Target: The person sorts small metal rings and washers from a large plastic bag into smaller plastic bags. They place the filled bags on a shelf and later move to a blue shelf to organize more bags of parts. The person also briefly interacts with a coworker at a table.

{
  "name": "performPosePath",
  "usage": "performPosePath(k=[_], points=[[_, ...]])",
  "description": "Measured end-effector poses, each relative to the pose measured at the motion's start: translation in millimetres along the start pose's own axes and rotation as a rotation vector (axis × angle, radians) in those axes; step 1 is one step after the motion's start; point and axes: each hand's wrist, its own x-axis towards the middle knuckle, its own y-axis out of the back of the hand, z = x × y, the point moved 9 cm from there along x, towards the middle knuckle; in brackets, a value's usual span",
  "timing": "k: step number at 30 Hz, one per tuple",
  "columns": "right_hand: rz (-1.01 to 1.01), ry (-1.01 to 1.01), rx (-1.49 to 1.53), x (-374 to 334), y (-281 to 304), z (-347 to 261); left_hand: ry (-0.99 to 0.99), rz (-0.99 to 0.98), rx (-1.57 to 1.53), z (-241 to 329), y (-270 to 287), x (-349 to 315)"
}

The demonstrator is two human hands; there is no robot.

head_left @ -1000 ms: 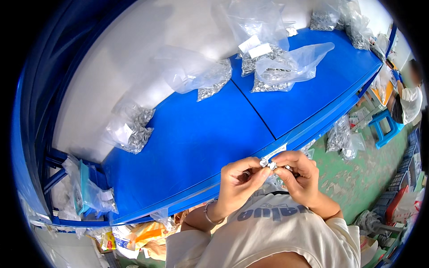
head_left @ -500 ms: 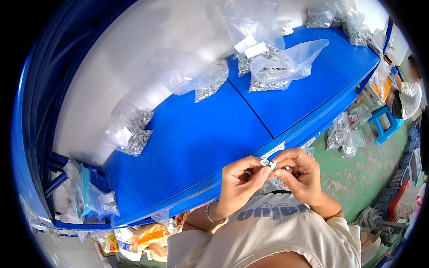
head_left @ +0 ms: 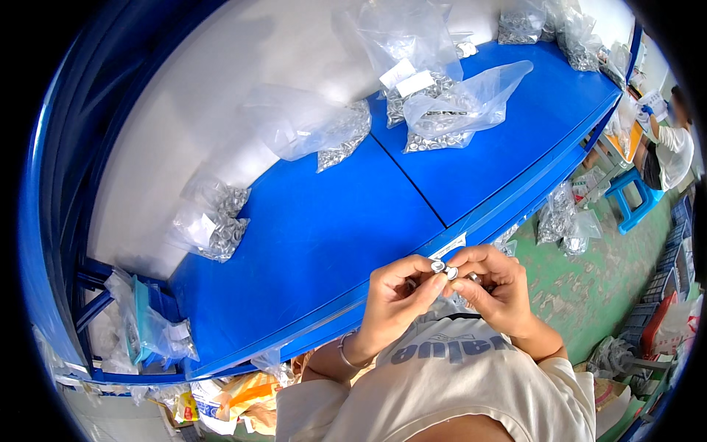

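Note:
Both my hands meet in front of my chest, just off the front edge of the blue table (head_left: 317, 243). Between thumb and fingers, my left hand (head_left: 401, 291) pinches a small round silver metal cap (head_left: 438, 266). A similar silver cap (head_left: 451, 273) is held in my right hand (head_left: 495, 287), close against the first; whether the two touch I cannot tell. More small shiny pieces seem tucked in the curled fingers of both hands, mostly hidden.
Clear plastic bags of small silver parts stand on the table: one at left (head_left: 224, 239), one mid-back (head_left: 342, 144), others at right (head_left: 438, 140). On the green floor are more bags (head_left: 556, 217) and a blue stool (head_left: 633, 199). A co-worker (head_left: 674, 155) sits far right.
The view has shifted slightly. My hands stay together with the silver caps, which have turned a little between the fingers. The co-worker now has something pale near the hands.

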Motion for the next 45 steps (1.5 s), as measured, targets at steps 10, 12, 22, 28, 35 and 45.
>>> performPosePath(k=[10, 12, 22, 28, 35, 45], points=[[0.132, 0.059, 0.076, -4, 10, 4, 0.077, -0.002, 0.081, 1, -2, -1], [0.119, 0.045, 0.121, -3, 9, 4, 0.083, 0.013, 0.154, 4, -5, 0], [0.095, -0.021, 0.063, -3, 11, 12, -0.008, 0.141, 0.415, 18, 20, 5], [0.083, -0.112, 0.116, -4, 17, 34, -0.395, 0.807, 0.860, 126, 141, 26], [0.050, -0.290, 0.207, -9, 13, 55, -0.319, 0.587, 1.584, 153, 221, 128], [0.084, -0.373, 0.301, -18, 24, 76, -0.068, 0.051, 1.853, 105, 208, 221]])
